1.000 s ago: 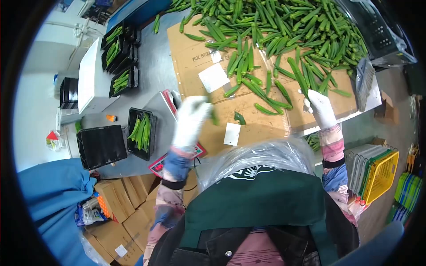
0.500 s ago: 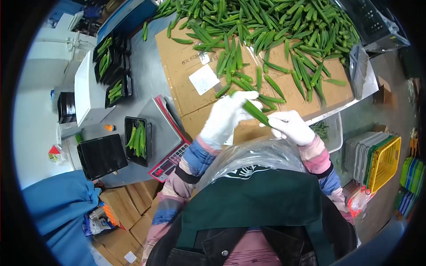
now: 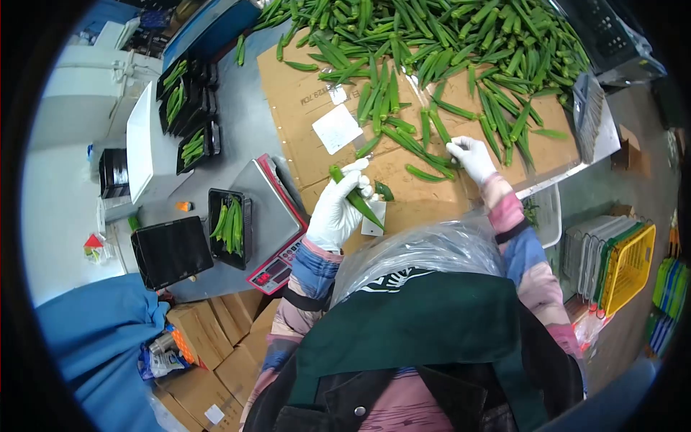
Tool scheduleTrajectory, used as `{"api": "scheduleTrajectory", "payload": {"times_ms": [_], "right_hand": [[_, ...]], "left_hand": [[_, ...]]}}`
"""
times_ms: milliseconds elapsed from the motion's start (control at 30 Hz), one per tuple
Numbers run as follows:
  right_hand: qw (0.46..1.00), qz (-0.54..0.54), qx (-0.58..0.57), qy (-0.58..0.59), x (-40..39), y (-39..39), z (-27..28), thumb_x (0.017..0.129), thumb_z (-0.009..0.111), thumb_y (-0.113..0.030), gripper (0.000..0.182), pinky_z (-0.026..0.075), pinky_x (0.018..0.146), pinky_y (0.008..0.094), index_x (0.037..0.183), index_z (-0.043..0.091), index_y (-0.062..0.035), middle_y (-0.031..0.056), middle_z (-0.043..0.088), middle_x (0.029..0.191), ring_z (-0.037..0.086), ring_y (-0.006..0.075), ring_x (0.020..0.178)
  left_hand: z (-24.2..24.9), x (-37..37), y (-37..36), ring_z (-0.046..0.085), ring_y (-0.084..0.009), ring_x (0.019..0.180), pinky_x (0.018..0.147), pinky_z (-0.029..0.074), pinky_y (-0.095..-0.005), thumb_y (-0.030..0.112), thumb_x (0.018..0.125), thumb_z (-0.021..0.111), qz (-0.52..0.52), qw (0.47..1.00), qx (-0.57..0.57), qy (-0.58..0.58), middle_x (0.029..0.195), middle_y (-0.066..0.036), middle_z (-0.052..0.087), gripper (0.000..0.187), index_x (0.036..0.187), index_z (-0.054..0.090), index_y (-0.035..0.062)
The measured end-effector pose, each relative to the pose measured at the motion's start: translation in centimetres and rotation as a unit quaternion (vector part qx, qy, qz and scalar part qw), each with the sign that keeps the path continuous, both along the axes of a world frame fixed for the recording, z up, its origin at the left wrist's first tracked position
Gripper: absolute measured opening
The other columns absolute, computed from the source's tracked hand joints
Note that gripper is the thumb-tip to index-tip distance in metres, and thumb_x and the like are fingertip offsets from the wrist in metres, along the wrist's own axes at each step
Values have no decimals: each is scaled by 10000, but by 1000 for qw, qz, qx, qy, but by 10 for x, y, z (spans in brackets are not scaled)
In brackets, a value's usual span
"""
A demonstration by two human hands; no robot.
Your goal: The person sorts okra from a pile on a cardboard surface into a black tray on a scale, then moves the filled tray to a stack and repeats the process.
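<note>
My left hand, in a white glove, is closed around an okra pod that points down to the right. Just beyond its fingers lies a small dark green piece on the cardboard. My right hand, also gloved, reaches out over the cardboard with its fingertips pinched on the near end of another okra pod. Several loose pods surround it, and one single pod lies between my hands. The large okra heap covers the far side.
A scale with a red edge stands left, bearing a black tray of okra. Beside it is an empty black tray. Stacked filled trays stand farther back. A yellow basket is at right; cartons lie lower left.
My hands have separated. The left drew back toward the scale with its pod; the right let go of that pod and moved forward to another on the cardboard.
</note>
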State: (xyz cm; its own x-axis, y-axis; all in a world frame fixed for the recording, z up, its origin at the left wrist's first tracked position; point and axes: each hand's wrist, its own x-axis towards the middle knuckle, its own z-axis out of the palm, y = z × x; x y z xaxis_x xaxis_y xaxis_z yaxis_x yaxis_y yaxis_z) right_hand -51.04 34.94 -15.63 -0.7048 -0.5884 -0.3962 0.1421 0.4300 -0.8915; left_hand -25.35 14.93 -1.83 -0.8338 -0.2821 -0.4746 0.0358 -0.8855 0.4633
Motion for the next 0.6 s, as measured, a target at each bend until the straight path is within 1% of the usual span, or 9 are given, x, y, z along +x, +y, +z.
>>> {"api": "scheduleTrajectory", "payload": {"times_ms": [67, 133, 200, 267, 300, 400, 433, 533, 600], "right_hand": [[985, 49, -58, -157, 22, -9, 76, 946, 661, -234, 223, 471, 645, 241, 1004, 707, -24, 3, 692, 833, 567, 74, 683], [976, 118, -84, -164, 45, -17, 111, 975, 626, -216, 190, 442, 644, 219, 1004, 699, -43, -6, 677, 850, 549, 50, 685], [951, 232, -126, -162, 67, -26, 120, 979, 616, -224, 212, 449, 659, 222, 1019, 689, -30, -7, 665, 865, 559, 54, 707], [941, 256, -122, -184, 94, -33, 121, 973, 616, -200, 190, 458, 648, 223, 1004, 688, -28, -7, 659, 858, 567, 51, 723], [945, 245, -101, -192, 98, -35, 128, 964, 629, -199, 189, 459, 634, 224, 1004, 696, -27, -1, 659, 836, 569, 57, 712], [949, 265, -31, -166, 86, -32, 133, 951, 646, -194, 184, 453, 610, 217, 985, 702, -23, 7, 651, 798, 573, 68, 695], [954, 251, -33, -162, 84, -28, 127, 953, 640, -193, 185, 448, 606, 214, 970, 698, -18, 9, 643, 786, 568, 71, 687], [967, 189, -43, -167, 78, -12, 104, 963, 627, -192, 195, 441, 598, 217, 941, 688, -8, 14, 626, 764, 556, 77, 669], [970, 156, -47, -181, 77, -10, 94, 972, 619, -192, 202, 440, 595, 220, 937, 683, -3, 18, 620, 757, 553, 81, 662]], "left_hand": [[0, -4, 2, 631, -207, 942, 848, 538, -382, 155, 981, 612, -3, 1000, 11, -6, 1093, -109, 632, 448, 1385, 477, 15], [17, -19, 13, 627, -247, 1107, 922, 535, -394, 194, 988, 602, -6, 999, -27, -44, 1224, -140, 625, 427, 1357, 493, 10], [-2, -25, 18, 635, -250, 1096, 915, 537, -396, 192, 980, 619, 8, 1000, -8, 10, 1209, -140, 630, 442, 1358, 482, 7], [22, -34, 26, 648, -243, 1051, 900, 545, -398, 180, 974, 631, 0, 998, -56, -2, 1172, -147, 641, 454, 1364, 474, 9], [12, -28, 22, 655, -237, 1018, 887, 548, -397, 162, 975, 629, -7, 999, -43, 28, 1119, -149, 654, 440, 1354, 477, -1], [38, -13, -4, 669, -225, 916, 834, 547, -368, 171, 976, 635, 75, 978, -195, -10, 979, -122, 680, 389, 1292, 525, -26], [49, 1, -21, 666, -205, 871, 788, 542, -339, 162, 971, 639, 128, 934, -325, -76, 944, -109, 681, 358, 1262, 547, -25], [104, 51, -67, 636, -130, 835, 751, 519, -274, 128, 958, 624, 248, 812, -476, -228, 948, -69, 674, 300, 1217, 598, -20], [97, 99, -107, 612, -91, 836, 752, 508, -228, 96, 953, 610, 287, 697, -577, -313, 974, -57, 662, 323, 1253, 594, -23]]}}
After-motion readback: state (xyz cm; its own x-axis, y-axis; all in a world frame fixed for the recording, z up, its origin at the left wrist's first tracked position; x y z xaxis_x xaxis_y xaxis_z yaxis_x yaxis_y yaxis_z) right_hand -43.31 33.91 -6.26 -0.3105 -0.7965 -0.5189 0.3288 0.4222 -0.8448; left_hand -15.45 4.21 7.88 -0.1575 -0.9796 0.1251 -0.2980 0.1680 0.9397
